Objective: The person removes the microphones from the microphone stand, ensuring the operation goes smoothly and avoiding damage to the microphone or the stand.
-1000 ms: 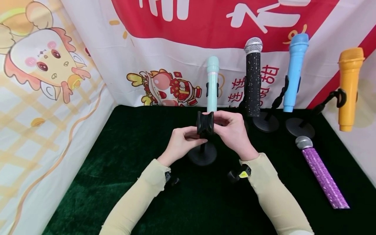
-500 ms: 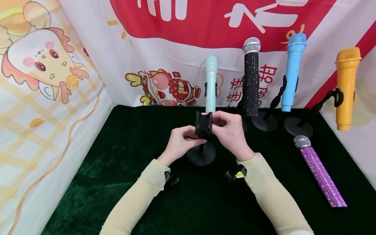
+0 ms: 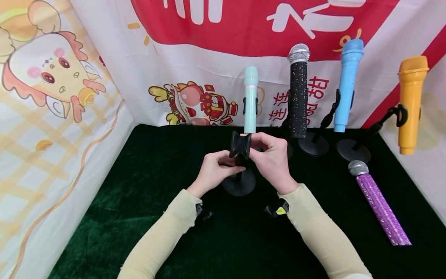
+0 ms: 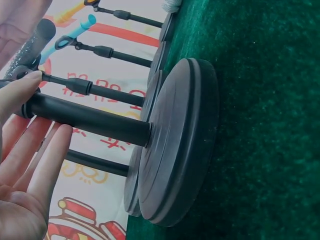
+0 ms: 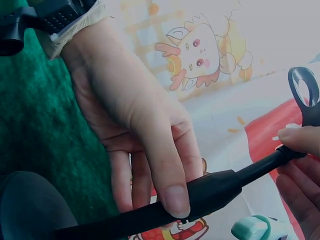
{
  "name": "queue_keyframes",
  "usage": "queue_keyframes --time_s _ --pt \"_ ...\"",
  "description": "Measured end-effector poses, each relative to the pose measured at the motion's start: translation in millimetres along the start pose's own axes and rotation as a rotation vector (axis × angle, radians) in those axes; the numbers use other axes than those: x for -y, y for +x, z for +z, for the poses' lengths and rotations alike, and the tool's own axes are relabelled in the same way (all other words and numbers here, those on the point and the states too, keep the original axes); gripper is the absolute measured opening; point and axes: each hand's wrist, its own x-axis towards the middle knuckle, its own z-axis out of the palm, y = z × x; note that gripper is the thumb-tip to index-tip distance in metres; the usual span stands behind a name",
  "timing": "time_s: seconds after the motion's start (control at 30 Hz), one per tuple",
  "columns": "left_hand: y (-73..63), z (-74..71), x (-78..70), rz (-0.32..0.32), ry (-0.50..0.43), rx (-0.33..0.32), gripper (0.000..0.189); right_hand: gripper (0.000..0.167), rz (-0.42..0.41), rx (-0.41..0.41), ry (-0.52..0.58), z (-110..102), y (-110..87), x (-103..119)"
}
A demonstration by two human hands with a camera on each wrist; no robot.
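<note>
A black microphone stand point(image 3: 239, 185) stands on the green cloth, its round base point(image 4: 175, 145) flat on it. My left hand point(image 3: 214, 170) holds the pole, with the thumb on the pole's thicker collar point(image 5: 215, 192) in the right wrist view. Just below the clip point(image 3: 240, 145), my right hand point(image 3: 273, 161) pinches the stand's thin neck between thumb and fingers. The clip holds no microphone and leans slightly left. Directly behind it, a mint-green microphone point(image 3: 250, 100) is held upright in another stand.
At the back right, black point(image 3: 298, 104), blue point(image 3: 348, 85) and orange point(image 3: 412, 108) microphones sit in stands. A glittery purple microphone point(image 3: 381, 205) with a silver head lies on the green cloth point(image 3: 139, 201) at right. Printed fabric point(image 3: 209, 58) hangs behind.
The clip has tilted a little to the left, and my right hand has shifted slightly left with it. My left hand keeps its hold on the pole.
</note>
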Motion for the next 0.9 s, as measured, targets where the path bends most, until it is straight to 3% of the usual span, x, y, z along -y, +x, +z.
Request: queue_keyframes --time_s 0.27,0.6,0.9 --pt "7.5 0.9 23.7 0.019 0.013 0.017 0.025 0.018 0.013 0.086 0.011 -6 6.2 3" --pt "7.0 -0.6 25.3 0.046 0.010 0.034 0.022 0.016 0.093 0.203 0.073 -13 15.2 -2" --pt "7.8 -0.4 26.4 0.043 -0.016 0.040 0.021 0.017 0.117 0.254 0.128 -16 17.4 -5"
